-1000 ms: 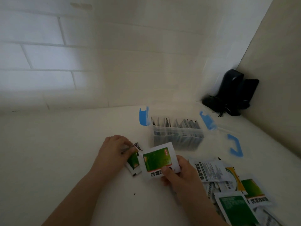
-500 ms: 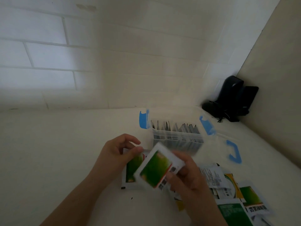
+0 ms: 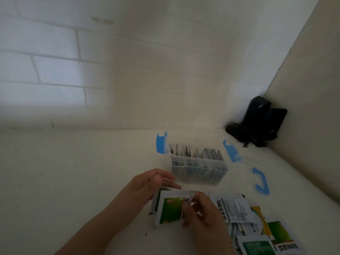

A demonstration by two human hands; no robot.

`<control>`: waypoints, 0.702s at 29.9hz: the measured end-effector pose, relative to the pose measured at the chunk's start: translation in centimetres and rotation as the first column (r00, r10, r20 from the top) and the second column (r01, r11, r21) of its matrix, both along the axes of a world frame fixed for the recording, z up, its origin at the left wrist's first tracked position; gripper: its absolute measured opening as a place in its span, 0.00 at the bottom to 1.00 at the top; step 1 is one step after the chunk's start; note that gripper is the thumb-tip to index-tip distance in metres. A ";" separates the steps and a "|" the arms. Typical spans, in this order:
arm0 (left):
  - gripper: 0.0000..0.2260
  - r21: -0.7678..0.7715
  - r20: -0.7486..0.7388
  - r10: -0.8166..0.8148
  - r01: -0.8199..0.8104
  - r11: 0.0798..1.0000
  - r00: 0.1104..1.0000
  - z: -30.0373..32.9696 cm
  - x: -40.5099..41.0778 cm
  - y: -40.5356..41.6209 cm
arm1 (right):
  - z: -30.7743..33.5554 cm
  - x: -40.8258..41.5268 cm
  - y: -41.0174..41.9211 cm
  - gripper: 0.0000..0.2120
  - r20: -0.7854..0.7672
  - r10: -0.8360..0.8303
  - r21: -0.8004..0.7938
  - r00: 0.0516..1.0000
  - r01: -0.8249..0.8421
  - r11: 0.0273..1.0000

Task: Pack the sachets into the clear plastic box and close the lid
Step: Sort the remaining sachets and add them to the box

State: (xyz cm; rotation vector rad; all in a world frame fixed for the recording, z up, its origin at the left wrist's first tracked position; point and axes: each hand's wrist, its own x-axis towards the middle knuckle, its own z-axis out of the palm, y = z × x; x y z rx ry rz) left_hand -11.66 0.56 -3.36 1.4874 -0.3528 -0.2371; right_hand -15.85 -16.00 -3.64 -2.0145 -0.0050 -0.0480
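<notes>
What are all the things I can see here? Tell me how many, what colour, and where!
clear plastic box: one, see-through with blue clips, middle of the counter, open, with sachets standing in a row inside.
lid: one, clear with a blue clip, lying to the right of the box.
held sachets: at least two, white and green, between the hands near the front.
loose sachets: a pile, too overlapped to count, white, green and yellow, front right of the counter.
black device: one, with a cord, back right corner.
counter: one, cream.
tiled wall: white, behind the counter.
left hand: one, holding the sachets' left side.
right hand: one, pinching the front sachet's right edge.
</notes>
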 end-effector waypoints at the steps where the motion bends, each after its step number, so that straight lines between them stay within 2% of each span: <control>1: 0.31 0.003 -0.001 -0.032 0.032 0.999 0.999 0.0 0.0 0.2 | 0.2 0.1 -0.1 0.04 0.016 -0.026 0.001 1.000 0.026 1.000; 3: 0.24 0.097 0.060 -0.030 0.024 0.995 0.998 -0.1 -0.1 0.2 | 0.6 0.2 -0.3 0.08 0.063 -0.096 -0.005 0.993 0.097 0.995; 5: 0.11 0.238 0.204 0.073 -0.121 0.964 0.976 0.4 0.1 -0.1 | 1.2 0.6 -0.4 0.07 0.107 -0.129 -0.022 0.986 0.132 0.991; 6: 0.09 0.252 0.255 0.119 -0.185 0.950 0.960 0.8 0.3 -0.1 | 1.8 1.0 -0.5 0.07 0.123 -0.119 -0.041 0.985 0.124 0.991; 11: 0.08 0.242 0.425 0.197 -0.320 0.916 0.884 5.7 3.9 -0.2 | 7.6 5.3 -1.3 0.07 0.288 0.041 -0.154 0.957 0.004 0.988; 14: 0.08 0.258 0.449 0.215 -0.356 0.898 0.867 7.9 8.1 -0.8 | 10.2 9.8 -1.6 0.05 0.347 0.060 -0.228 0.936 0.022 0.973; 16: 0.10 0.356 0.505 0.205 -0.418 0.836 0.839 8.1 10.9 -1.3 | 10.1 13.2 -1.9 0.02 0.330 0.032 -0.258 0.943 0.057 0.964; 19: 0.09 0.470 0.586 0.182 -0.514 0.718 0.789 7.2 13.8 -1.9 | 8.5 16.9 -2.3 0.05 0.259 0.025 -0.369 0.966 0.075 0.926; 21: 0.10 0.520 0.583 0.158 -0.515 0.681 0.797 6.1 14.6 -2.3 | 7.3 17.9 -2.6 0.04 0.228 0.033 -0.440 0.973 0.072 0.895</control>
